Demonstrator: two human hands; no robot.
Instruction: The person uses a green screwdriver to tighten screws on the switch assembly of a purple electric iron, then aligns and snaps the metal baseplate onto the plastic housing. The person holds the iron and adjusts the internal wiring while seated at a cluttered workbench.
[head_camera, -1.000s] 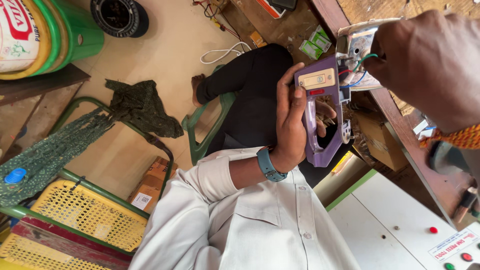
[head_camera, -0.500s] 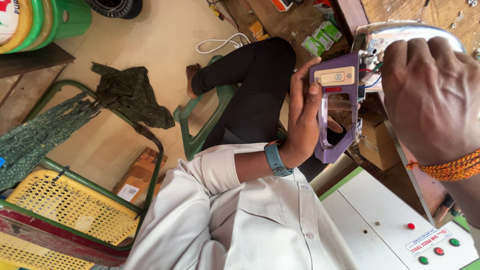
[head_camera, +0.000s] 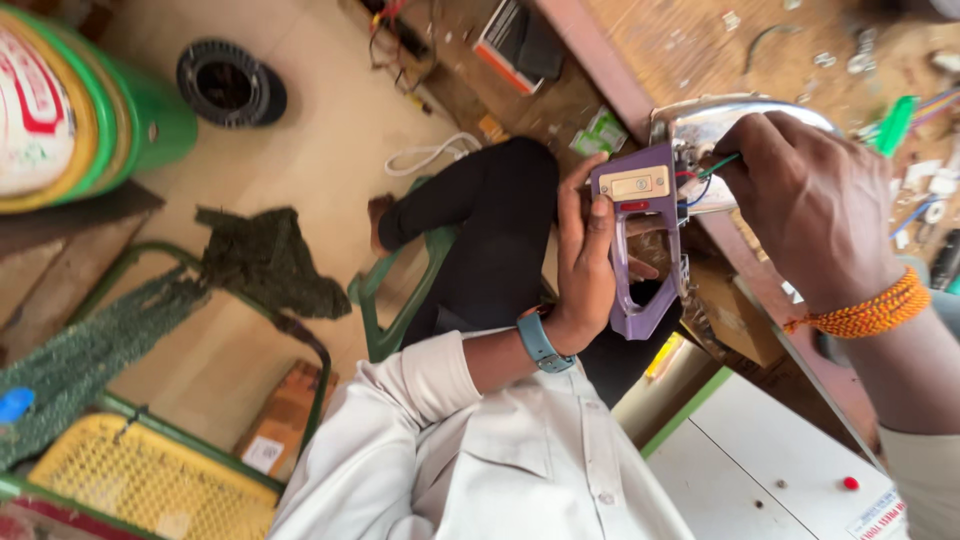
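Glossy purple plastic iron (head_camera: 645, 240), chrome soleplate (head_camera: 720, 115)

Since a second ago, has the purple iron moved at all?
Cannot tell. The camera itself swung, so the floor shifted too. The purple iron, gripped by the left hand, sits about the same beside the person's dark trouser leg.

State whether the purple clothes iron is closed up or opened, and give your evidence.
Opened. The purple iron shows bare coloured wires where the right hand works; the left hand grips its handle.
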